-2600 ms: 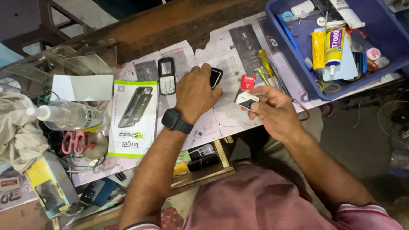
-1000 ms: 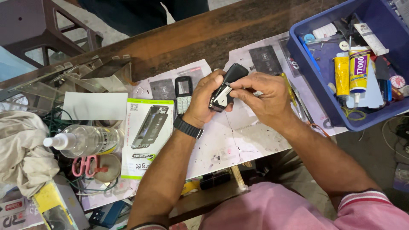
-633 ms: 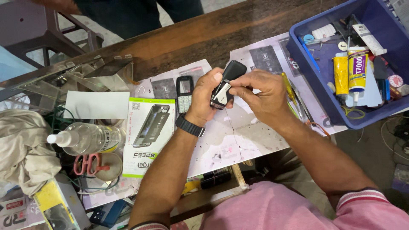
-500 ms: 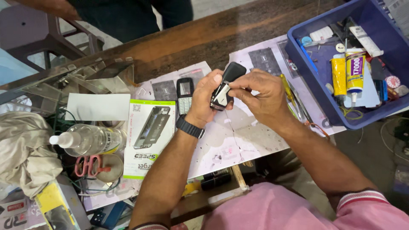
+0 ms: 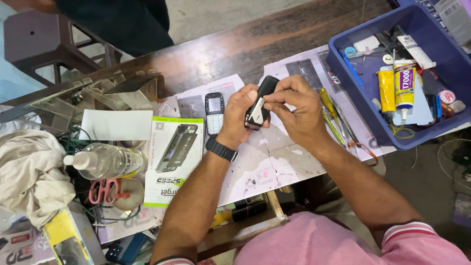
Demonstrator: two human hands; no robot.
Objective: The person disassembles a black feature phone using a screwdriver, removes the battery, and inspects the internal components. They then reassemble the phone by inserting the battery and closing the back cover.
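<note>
Two hands meet over the middle of the bench (image 5: pixel 294 162), and between them you hold a small black phone (image 5: pixel 261 100) tilted on end, clear of the paper sheets below. Your left hand (image 5: pixel 239 117), a dark watch on its wrist, cradles the lower half from behind, fingers wrapped shut around its sides and thumb lying along the near edge. Your right hand (image 5: pixel 299 110) closes over the upper half from the right, fingertips pinched together on a pale strip or panel at the front; whether that piece is loose or fixed cannot be told. It looks light, rigid and smooth, so likely slippery, with thin parts that could crack if bent; the long edges seem the safest hold, not the face. Just left of it a keypad phone (image 5: pixel 214 112) lies flat beside a printed box (image 5: pixel 175 157). Yellow screwdrivers (image 5: pixel 329 115) lie to the right, beside a blue bin (image 5: pixel 353 98) holding glue tubes.
</note>
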